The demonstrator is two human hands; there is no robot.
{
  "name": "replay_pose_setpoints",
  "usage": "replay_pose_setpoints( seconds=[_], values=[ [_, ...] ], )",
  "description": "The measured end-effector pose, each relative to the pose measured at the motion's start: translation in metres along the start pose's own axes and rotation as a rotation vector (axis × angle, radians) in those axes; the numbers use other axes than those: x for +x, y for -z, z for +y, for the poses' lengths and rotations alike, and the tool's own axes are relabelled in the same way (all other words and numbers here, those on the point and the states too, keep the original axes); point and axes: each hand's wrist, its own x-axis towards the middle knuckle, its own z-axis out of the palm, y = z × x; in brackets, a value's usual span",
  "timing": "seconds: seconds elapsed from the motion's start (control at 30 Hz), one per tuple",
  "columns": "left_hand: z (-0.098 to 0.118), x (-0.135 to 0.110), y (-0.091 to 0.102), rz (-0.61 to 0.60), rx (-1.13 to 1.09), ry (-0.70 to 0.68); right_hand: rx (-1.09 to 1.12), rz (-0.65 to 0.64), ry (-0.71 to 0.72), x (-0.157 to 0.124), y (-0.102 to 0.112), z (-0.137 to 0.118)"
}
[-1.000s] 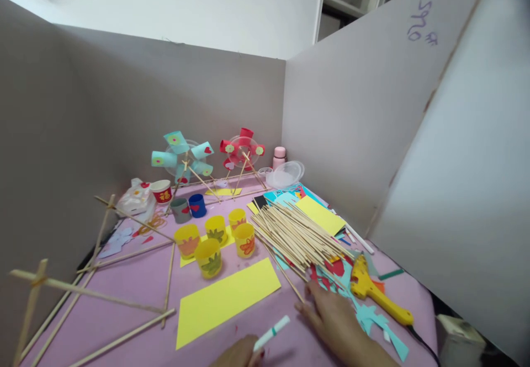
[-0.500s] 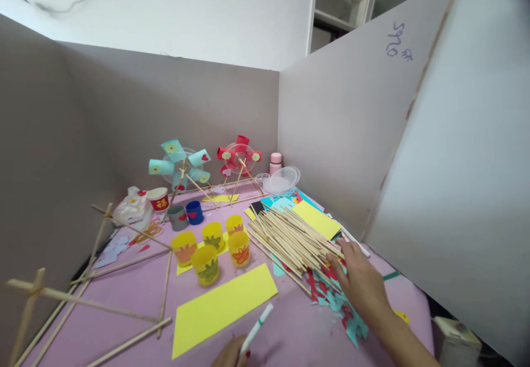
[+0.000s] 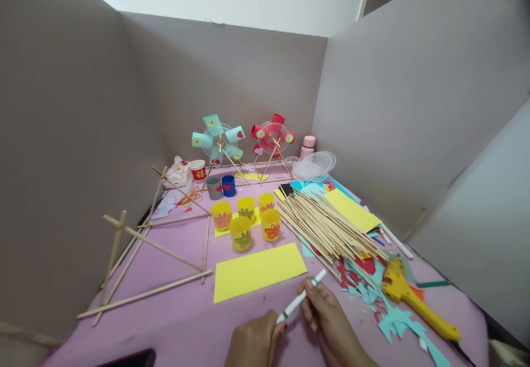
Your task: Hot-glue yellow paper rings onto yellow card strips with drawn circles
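Note:
A white marker with green bands (image 3: 296,303) slants between my two hands, just in front of a blank yellow paper strip (image 3: 260,272). My left hand (image 3: 253,338) is closed around its lower end. On the upper part, my right hand (image 3: 327,314) pinches it near the green band. Beyond the strip stand several yellow paper rings with drawn shapes, one with an orange-red drawing (image 3: 271,224) and another with an olive one (image 3: 240,233).
A pile of thin wooden sticks (image 3: 331,226) lies at right, beside paper scraps (image 3: 393,317) and a yellow glue gun (image 3: 418,303). A stick frame (image 3: 157,245) stands at left. Blue (image 3: 218,135) and red (image 3: 273,135) paper wheels stand at the back.
My right hand has left the stick pile and come to the marker in my left hand. The view has shifted right and down, bringing the glue gun fully into sight.

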Motion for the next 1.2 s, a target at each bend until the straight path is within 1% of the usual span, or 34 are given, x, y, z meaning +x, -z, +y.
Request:
replay_pose_setpoints(
  seconds=[0.1,0.17,0.23,0.33,0.4,0.43,0.47,0.53,0.63,0.7,0.77,0.87,0.97,1.1,1.13,1.2],
  values=[
    [0.000,0.001,0.007,0.001,-0.081,0.042,0.076,0.174,0.107,0.007,0.012,-0.011],
    [0.001,0.002,0.014,0.034,-0.231,0.128,0.126,0.260,0.195,0.012,0.020,-0.020],
    [0.003,0.004,0.019,0.046,-0.445,0.232,0.141,0.267,0.194,0.015,0.025,-0.025],
    [0.007,0.006,0.023,-0.044,-0.750,0.347,0.146,0.230,0.149,0.015,0.024,-0.024],
    [0.009,0.003,0.024,-0.087,-0.869,0.390,0.154,0.211,0.124,0.014,0.022,-0.021],
    [0.009,0.001,0.026,-0.074,-0.886,0.393,0.158,0.201,0.105,0.014,0.021,-0.021],
    [0.008,-0.001,0.030,-0.036,-0.868,0.385,0.160,0.189,0.087,0.014,0.020,-0.021],
    [0.002,-0.005,0.040,0.074,-0.751,0.365,0.139,0.131,0.060,0.016,0.014,-0.025],
    [-0.011,-0.008,0.061,0.228,-0.467,0.383,0.016,-0.032,0.063,0.020,-0.005,-0.031],
    [-0.022,-0.008,0.071,0.255,-0.241,0.404,-0.128,-0.131,0.094,0.022,-0.024,-0.031],
    [-0.031,-0.008,0.075,0.249,0.001,0.398,-0.306,-0.190,0.161,0.025,-0.042,-0.027],
    [-0.042,-0.011,0.069,0.205,0.283,0.354,-0.545,-0.242,0.228,0.030,-0.063,-0.015],
    [-0.049,-0.018,0.055,0.164,0.439,0.298,-0.646,-0.257,0.220,0.037,-0.074,-0.002],
    [-0.059,-0.025,0.040,0.235,0.540,0.105,-0.630,-0.286,0.198,0.048,-0.084,0.012],
    [-0.063,-0.025,0.039,0.253,0.545,0.065,-0.630,-0.292,0.192,0.050,-0.086,0.015],
    [-0.069,-0.026,0.039,0.264,0.531,0.029,-0.658,-0.307,0.188,0.055,-0.086,0.023]
  ],
)
